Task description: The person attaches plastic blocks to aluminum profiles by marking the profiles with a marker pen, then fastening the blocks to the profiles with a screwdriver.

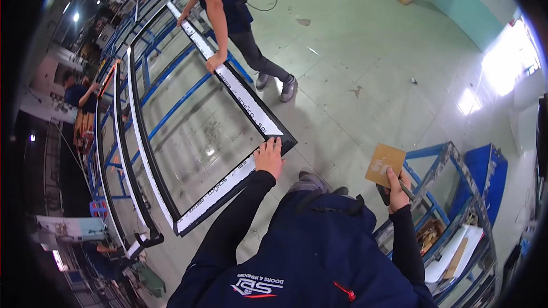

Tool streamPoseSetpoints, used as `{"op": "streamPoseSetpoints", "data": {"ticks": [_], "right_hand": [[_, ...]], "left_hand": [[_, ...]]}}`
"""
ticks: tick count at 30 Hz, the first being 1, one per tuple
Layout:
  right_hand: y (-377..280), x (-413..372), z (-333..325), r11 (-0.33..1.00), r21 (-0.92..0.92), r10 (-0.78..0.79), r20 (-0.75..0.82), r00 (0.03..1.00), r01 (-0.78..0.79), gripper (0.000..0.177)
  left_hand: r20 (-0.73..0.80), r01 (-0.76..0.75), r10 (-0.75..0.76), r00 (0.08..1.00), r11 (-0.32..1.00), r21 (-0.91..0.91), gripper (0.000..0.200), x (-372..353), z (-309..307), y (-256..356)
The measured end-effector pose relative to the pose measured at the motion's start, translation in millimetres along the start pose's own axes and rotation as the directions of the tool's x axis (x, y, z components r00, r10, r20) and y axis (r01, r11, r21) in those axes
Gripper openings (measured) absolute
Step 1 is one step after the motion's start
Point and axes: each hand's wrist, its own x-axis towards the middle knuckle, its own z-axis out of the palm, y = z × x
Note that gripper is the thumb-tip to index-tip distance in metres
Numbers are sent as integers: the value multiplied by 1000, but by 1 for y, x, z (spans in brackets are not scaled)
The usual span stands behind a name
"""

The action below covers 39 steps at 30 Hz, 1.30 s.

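Note:
My left hand (270, 159) lies on the near corner of a large black window or door frame (231, 181), its fingers spread over the white printed protective film. That frame rests on blue supports. Off to the right, my right hand (399, 191) is closed around a tan square card (386, 163) with pale marks on it. A dark, slim tool (407, 190) also shows at that hand; its kind is hard to make out. The card is held well apart from the frame.
A co-worker (220, 5) stands across the frame with both hands on its far side. Another person (80, 94) works at the far left. More long profiles (123, 154) lie left. A blue rack (451, 177) holding wood scraps stands right, near a blue bin (485, 174).

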Motion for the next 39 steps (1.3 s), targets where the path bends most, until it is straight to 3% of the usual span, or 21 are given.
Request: {"op": "streamPoseSetpoints", "data": {"ticks": [6, 11, 16, 18, 20, 22, 23, 26, 30, 31, 32, 36, 39], "right_hand": [[-24, 74, 45, 1000, -4, 16, -36, 999, -16, 26], [-56, 120, 83, 993, -89, 99, 296, 950, -76, 31], [-74, 170, 144, 981, -176, 153, 418, 896, -85, 28], [-74, 193, 159, 968, -241, 186, 482, 856, -75, 29], [-73, 221, 167, 949, -313, 219, 561, 798, -40, 31], [-82, 248, 181, 934, -358, 252, 625, 739, -15, 32], [-90, 257, 188, 929, -370, 270, 645, 715, -16, 32], [-104, 289, 201, 929, -366, 247, 729, 638, 59, 35], [-120, 332, 207, 904, -397, 243, 783, 573, 160, 39], [-124, 341, 205, 902, -400, 243, 782, 574, 162, 38], [-126, 350, 204, 902, -399, 241, 783, 574, 165, 38], [-132, 387, 195, 878, -458, 298, 751, 589, 140, 36], [-126, 412, 188, 856, -485, 312, 763, 566, 182, 37]], "left_hand": [[-15, 76, -78, 997, 993, -95, 77, 0, -6, 11], [-15, 102, -105, 994, 982, -159, 77, 7, -5, 13], [29, 264, -263, 964, 959, -103, 80, 11, -10, 9], [73, 375, -369, 926, 922, -94, 83, 16, -7, 15], [130, 585, -570, 811, 792, -176, 80, 24, -18, 14], [91, 699, -720, 688, 623, -350, 79, 24, -13, 4], [-32, 676, -757, 653, 602, -425, 81, 26, -12, 2], [-149, 627, -794, 590, 566, -535, 83, 60, -22, 18], [-98, 750, -816, 570, 565, -343, 109, 103, -3, 42], [-77, 811, -858, 508, 506, -292, 121, 102, -7, 46], [-101, 806, -881, 462, 465, -367, 123, 94, -5, 44], [-101, 685, -935, 339, 319, -655, 114, 52, -6, 56], [-67, 657, -936, 346, 292, -695, 103, 47, -4, 68]]}}
